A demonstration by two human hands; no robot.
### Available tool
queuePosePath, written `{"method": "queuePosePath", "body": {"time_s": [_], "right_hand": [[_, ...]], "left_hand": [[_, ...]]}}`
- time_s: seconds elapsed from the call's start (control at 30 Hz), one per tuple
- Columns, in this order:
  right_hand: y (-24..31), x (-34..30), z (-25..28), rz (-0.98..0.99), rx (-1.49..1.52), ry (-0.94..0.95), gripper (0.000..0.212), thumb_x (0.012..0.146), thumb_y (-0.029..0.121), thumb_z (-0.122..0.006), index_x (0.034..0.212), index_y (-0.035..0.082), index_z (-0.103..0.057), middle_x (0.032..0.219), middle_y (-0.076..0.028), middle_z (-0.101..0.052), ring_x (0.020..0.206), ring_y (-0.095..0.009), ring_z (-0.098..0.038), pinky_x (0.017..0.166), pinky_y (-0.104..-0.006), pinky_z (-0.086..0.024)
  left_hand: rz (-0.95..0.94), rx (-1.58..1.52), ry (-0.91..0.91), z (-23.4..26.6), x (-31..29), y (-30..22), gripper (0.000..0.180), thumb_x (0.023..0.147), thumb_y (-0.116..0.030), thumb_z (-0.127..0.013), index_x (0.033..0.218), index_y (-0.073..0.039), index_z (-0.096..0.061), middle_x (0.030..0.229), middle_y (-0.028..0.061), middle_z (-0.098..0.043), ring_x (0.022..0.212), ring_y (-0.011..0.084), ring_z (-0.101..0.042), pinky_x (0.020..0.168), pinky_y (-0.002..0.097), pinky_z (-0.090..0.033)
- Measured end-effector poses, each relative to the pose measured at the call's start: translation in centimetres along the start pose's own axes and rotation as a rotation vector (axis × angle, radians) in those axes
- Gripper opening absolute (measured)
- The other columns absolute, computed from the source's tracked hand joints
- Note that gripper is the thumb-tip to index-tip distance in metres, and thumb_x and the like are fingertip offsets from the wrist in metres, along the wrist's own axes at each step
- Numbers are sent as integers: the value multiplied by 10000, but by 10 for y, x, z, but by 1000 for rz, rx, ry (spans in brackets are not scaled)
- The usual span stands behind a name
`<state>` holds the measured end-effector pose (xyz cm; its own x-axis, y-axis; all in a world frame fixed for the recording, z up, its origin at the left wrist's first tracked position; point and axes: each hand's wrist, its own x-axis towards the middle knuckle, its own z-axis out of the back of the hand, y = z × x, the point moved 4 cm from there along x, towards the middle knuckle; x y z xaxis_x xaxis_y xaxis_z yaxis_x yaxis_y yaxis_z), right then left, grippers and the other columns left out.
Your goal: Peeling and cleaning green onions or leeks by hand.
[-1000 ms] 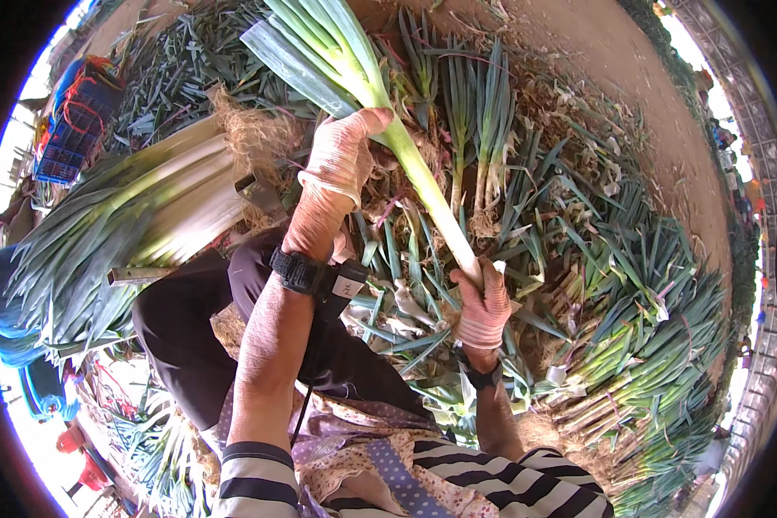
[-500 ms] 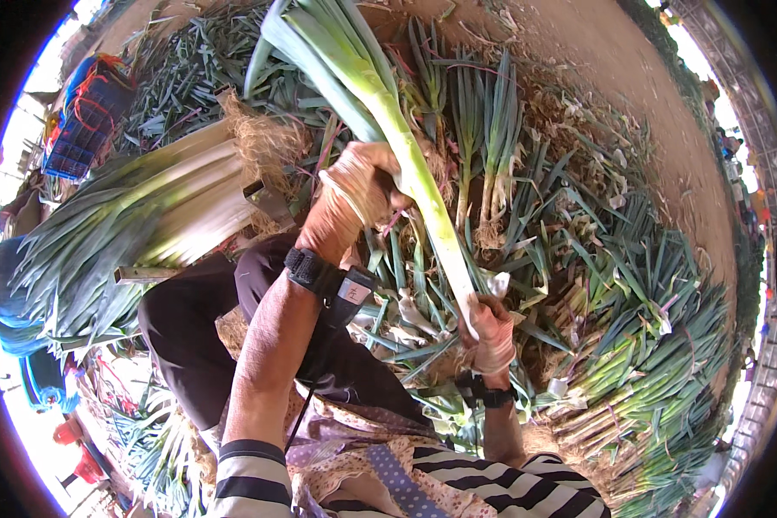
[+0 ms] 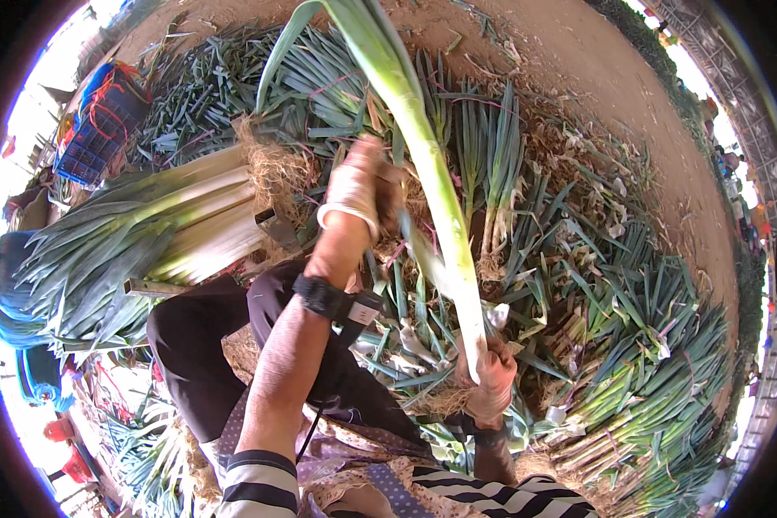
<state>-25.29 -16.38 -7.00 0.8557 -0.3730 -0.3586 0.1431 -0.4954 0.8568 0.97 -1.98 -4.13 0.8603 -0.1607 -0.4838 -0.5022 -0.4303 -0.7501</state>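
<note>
A long leek (image 3: 445, 194) slants across the middle, its green leaves at the far end and its white shank toward me. My right hand (image 3: 489, 375) is closed around the shank's lower end, with pale roots (image 3: 440, 401) beside it. Just left of the stalk is my left hand (image 3: 360, 186), blurred by motion and wearing a pale band at the wrist. A smeared, pale strip of leek leaf (image 3: 425, 255) runs from its curled fingers down to the stalk. The left hand is off the stalk itself.
A bundle of thick leeks (image 3: 190, 207) lies at left on a metal-edged support (image 3: 151, 287). Tied leeks (image 3: 496, 155) and loose trimmings (image 3: 570, 233) cover the ground ahead. More leeks (image 3: 630, 380) are piled at right. A blue crate (image 3: 104, 129) stands far left.
My left hand has come off the stalk, drawing a leaf strip away to the left. The leek and my right hand have shifted slightly toward me.
</note>
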Motion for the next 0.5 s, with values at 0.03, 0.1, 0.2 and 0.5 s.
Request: {"method": "queuePosePath", "body": {"time_s": [0.03, 0.1, 0.2, 0.5], "right_hand": [[4, -8, -9, 43, 13, -37, 348, 783, 242, -741, 970, -29, -632, 633, -71, -582, 464, -125, -477, 410, -249, -331], [-4, -18, -8, 86, 114, -30, 279, 740, 126, -771, 941, -27, -652, 700, -66, -613, 520, -121, -506, 451, -245, -367], [-25, -33, -4, 203, -123, -53, 238, 795, 100, -638, 989, -36, -613, 724, -84, -605, 541, -123, -510, 474, -242, -387], [-13, 54, -38, 657, -1044, 259, 444, 713, 278, -786, 1039, 37, -606, 860, -104, -601, 715, -200, -609, 515, -273, -563]], "left_hand": [[-189, -94, 153, 17, 3, -14, 647, 788, -712, -501, 706, -75, -580, 567, 69, -564, 385, 166, -485, 354, 313, -383], [-287, -199, 354, 14, 0, -30, 813, 725, -808, -455, 973, -41, -566, 761, 132, -627, 710, 247, -612, 624, 377, -489], [-254, -176, 584, -15, -16, -34, 1013, 671, -857, -430, 1212, -2, -488, 957, 144, -631, 849, 297, -613, 793, 436, -493], [-238, -344, 641, -8, -21, -31, 1039, 631, -870, -440, 1237, -26, -460, 621, 2, -394, 519, 131, -381, 464, 285, -340]]}}
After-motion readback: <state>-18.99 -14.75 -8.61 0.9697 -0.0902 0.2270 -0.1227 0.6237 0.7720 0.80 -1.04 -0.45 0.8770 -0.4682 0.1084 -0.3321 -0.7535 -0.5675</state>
